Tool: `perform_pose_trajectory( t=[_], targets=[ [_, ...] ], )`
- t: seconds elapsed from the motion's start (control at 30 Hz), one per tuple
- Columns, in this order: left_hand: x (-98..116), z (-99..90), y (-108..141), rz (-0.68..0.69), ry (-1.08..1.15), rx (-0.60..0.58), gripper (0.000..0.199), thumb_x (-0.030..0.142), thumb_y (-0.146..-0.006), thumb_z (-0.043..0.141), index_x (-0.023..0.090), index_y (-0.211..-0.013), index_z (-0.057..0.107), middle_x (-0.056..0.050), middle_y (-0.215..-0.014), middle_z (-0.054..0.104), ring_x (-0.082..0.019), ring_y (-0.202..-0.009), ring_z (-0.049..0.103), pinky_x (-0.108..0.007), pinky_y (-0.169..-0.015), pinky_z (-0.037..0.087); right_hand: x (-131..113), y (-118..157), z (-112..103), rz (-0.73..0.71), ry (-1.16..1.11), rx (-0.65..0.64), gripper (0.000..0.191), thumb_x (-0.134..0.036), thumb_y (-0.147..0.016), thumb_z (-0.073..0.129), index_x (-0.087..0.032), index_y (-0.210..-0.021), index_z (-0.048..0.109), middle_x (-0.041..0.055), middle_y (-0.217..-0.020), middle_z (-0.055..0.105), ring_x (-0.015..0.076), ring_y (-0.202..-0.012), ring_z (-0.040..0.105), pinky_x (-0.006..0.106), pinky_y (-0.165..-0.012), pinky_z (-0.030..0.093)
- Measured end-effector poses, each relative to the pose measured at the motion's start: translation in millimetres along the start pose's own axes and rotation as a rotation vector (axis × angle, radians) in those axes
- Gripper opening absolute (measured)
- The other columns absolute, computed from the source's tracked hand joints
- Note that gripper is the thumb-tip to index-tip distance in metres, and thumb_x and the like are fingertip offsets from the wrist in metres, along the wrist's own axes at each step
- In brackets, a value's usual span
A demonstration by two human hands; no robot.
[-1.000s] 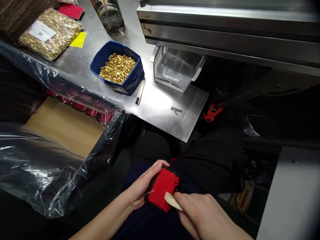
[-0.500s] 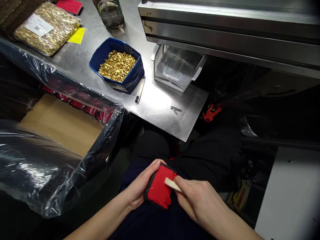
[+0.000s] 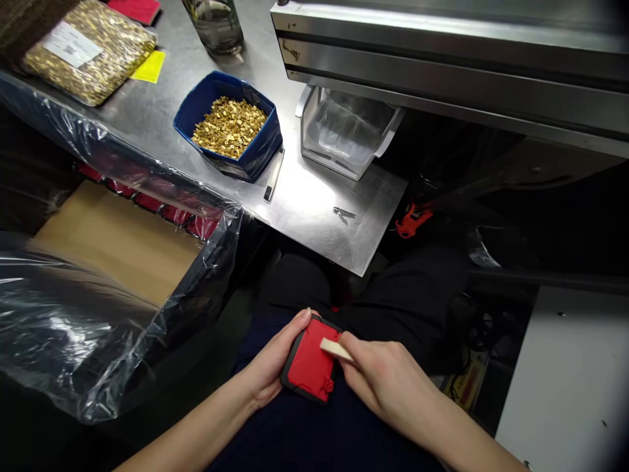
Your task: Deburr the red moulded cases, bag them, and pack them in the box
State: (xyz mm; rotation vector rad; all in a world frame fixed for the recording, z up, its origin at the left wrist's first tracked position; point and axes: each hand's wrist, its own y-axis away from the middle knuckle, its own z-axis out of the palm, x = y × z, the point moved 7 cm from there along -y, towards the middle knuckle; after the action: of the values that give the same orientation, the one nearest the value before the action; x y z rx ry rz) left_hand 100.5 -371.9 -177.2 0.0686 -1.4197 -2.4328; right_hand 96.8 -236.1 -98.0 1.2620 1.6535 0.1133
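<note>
Over my lap, my left hand [image 3: 278,357] grips a flat red part with a black border [image 3: 310,364] by its left side, thumb along the edge. Its red face is turned up, and small raised details show at the lower right corner. My right hand [image 3: 386,380] pinches a pale, cream-coloured flat stick [image 3: 337,351] between thumb and fingers. The stick's blunt end lies over the upper right of the red face; whether it presses on it I cannot tell. My right fingertips are partly hidden behind the part's right edge.
A blue bin of small brass pieces [image 3: 228,128], a cutter knife [image 3: 274,176], small metal snips [image 3: 343,214] and a clear bin [image 3: 346,131] stand on the metal table. Left is a plastic-lined box [image 3: 118,242]; a metal beam [image 3: 442,72] crosses the upper right.
The red part and both hands have shifted slightly up and left in view. The stick's end sits a little nearer the part's upper edge. Both hands keep their holds.
</note>
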Motion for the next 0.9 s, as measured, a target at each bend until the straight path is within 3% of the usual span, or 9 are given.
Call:
perform_pose_trajectory(
  t=[0.13,0.27,0.47,0.67,0.77,0.9],
  targets=[
    [3.5,2.5,0.7,0.052,-0.052,-0.032,0.034,0.054,-0.095,0.062,0.021,-0.104,0.063,-0.005,-0.095,0.073,-0.019,-0.088,0.069,-0.029,-0.083,0.054,-4.2,-1.2,3.4,-0.050,-0.033,-0.051,0.007,-0.024,-0.100,0.044,-0.026,-0.098,0.050,-0.0033,-0.082,0.068,0.0144,-0.067,0.062,0.026,-0.060,0.032],
    [-0.5,-1.5,-0.1,0.015,-0.018,0.007,0.036,0.056,-0.094,0.063,0.022,-0.104,0.063,-0.004,-0.093,0.073,-0.017,-0.082,0.068,-0.026,-0.077,0.053,1.4,-1.1,-1.3,0.012,-0.020,-0.011,0.007,-0.026,-0.102,0.043,-0.026,-0.098,0.049,-0.0027,-0.082,0.067,0.0149,-0.067,0.060,0.026,-0.061,0.032],
    [2.8,0.6,-0.9,0.038,-0.042,-0.017,0.038,0.058,-0.095,0.060,0.022,-0.107,0.064,-0.008,-0.108,0.074,-0.023,-0.095,0.070,-0.034,-0.090,0.055,-4.7,-2.2,-1.6,-0.049,0.007,-0.057,0.009,-0.027,-0.103,0.042,-0.026,-0.100,0.051,-0.0027,-0.085,0.069,0.0152,-0.071,0.063,0.026,-0.063,0.034],
    [10.4,-3.9,1.6,0.120,-0.087,0.023,0.036,0.057,-0.092,0.065,0.025,-0.108,0.066,-0.003,-0.099,0.075,-0.021,-0.092,0.071,-0.030,-0.084,0.055,-4.4,-4.1,11.0,-0.063,0.081,-0.010,0.010,-0.022,-0.096,0.045,-0.026,-0.103,0.052,-0.0011,-0.087,0.072,0.0182,-0.072,0.068,0.029,-0.058,0.029],
    [13.7,-7.1,3.9,0.111,-0.036,0.077,0.041,0.058,-0.090,0.067,0.022,-0.109,0.068,-0.004,-0.093,0.075,-0.017,-0.080,0.069,-0.026,-0.074,0.055,-2.2,-19.6,-5.9,-0.023,0.094,0.099,0.011,-0.031,-0.101,0.044,-0.025,-0.103,0.052,-0.0005,-0.085,0.072,0.0190,-0.069,0.068,0.029,-0.058,0.028],
    [31.7,-14.3,8.9,0.176,0.040,0.135,0.050,0.058,-0.092,0.064,0.024,-0.128,0.064,-0.007,-0.097,0.077,-0.018,-0.077,0.071,-0.028,-0.071,0.057,10.0,-72.8,-57.9,0.050,-0.034,0.321,0.023,-0.046,-0.105,0.040,-0.027,-0.101,0.052,-0.0036,-0.081,0.070,0.0168,-0.072,0.068,0.025,-0.063,0.039]
  ],
)
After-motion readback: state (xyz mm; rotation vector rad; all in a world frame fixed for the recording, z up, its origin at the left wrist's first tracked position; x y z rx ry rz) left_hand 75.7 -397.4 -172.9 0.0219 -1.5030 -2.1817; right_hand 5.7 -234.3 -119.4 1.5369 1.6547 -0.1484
